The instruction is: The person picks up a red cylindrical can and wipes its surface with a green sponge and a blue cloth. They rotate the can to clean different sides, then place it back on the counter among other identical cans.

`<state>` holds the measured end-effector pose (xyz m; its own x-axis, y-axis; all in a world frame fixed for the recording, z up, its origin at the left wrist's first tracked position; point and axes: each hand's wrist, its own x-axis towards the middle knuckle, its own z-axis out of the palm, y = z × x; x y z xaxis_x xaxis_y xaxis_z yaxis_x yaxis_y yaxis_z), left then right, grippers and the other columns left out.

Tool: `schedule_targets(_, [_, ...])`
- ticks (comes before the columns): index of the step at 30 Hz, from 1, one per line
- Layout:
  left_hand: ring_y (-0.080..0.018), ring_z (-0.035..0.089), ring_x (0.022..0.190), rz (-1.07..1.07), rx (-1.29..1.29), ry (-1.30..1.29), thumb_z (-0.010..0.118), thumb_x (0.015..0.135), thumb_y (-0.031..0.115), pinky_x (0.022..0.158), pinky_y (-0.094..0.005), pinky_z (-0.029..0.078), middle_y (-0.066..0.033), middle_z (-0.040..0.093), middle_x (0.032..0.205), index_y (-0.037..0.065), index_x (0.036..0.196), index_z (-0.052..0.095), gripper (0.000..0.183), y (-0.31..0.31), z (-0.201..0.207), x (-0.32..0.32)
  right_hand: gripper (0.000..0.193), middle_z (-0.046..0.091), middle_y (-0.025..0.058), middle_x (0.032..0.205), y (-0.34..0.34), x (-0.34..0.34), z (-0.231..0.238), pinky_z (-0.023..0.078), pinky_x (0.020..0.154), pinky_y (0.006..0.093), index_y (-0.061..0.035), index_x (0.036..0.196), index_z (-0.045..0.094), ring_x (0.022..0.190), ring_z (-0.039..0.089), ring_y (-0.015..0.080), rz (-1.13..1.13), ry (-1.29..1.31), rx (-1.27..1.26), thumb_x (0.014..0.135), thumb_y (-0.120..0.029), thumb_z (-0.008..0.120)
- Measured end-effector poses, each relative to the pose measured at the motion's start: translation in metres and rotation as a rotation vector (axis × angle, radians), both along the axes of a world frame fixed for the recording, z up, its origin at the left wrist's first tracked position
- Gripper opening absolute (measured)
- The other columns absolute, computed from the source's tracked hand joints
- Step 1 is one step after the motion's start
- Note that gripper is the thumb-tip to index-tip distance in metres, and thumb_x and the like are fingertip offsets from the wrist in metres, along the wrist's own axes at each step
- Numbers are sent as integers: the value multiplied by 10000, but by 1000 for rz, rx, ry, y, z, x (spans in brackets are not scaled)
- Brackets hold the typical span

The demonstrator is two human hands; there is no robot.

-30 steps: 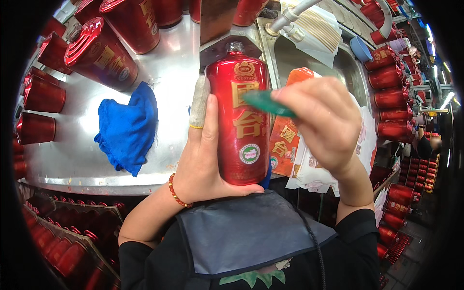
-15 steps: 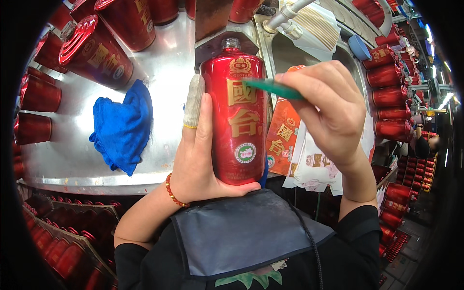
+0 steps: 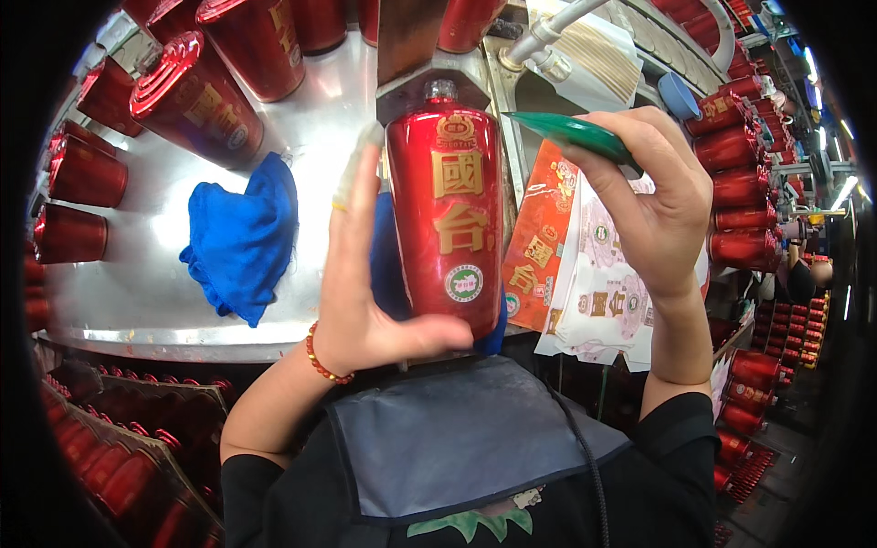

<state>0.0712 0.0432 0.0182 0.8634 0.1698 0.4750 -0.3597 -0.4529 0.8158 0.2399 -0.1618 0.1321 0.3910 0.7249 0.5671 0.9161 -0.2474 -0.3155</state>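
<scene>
A glossy red bottle (image 3: 445, 237) with gold characters and a round green-and-white emblem lies front up, its clear neck pointing away from me. It rests on a blue cloth whose edges show at both sides. My left hand (image 3: 365, 292) is open along its left side, fingers stretched out and apart from the bottle; the thumb lies across its base. A pale finger cover sits on one fingertip, blurred. My right hand (image 3: 653, 196) pinches a smooth green pointed scraper (image 3: 585, 137) above the bottle's upper right, its tip clear of the surface.
A crumpled blue cloth (image 3: 242, 242) lies on the metal table (image 3: 155, 301) at left, with several red bottles (image 3: 196, 100) behind it. Printed orange and white sheets (image 3: 598, 301) lie at right by a sink with a metal pipe (image 3: 548, 36). A blue bowl (image 3: 678, 93) stands farther right.
My right hand has lifted the green scraper up and right, away from the gold character. My left fingers have come off the bottle's side and spread to the left.
</scene>
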Motion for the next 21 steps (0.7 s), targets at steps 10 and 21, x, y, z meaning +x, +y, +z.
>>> schedule_targets(10, [-473, 367, 1425, -15, 194, 87, 942, 609, 562, 1169, -505, 325, -335, 355, 1529, -70, 1601, 44, 1480, -15, 12, -10, 393, 689, 92, 937, 11, -19, -11, 502, 715, 367, -50, 1058, 763, 824, 642, 272, 160, -44, -61, 680, 56, 736])
schedule_targets(21, [-484, 505, 1319, 72, 135, 44, 978, 602, 471, 1076, -473, 456, -336, 387, 1506, -81, 1593, 133, 1414, -29, 0, -17, 384, 631, 70, 839, 26, -26, -2, 471, 646, 361, -49, 1053, 758, 751, 600, 269, 239, -96, -158, 675, 20, 760])
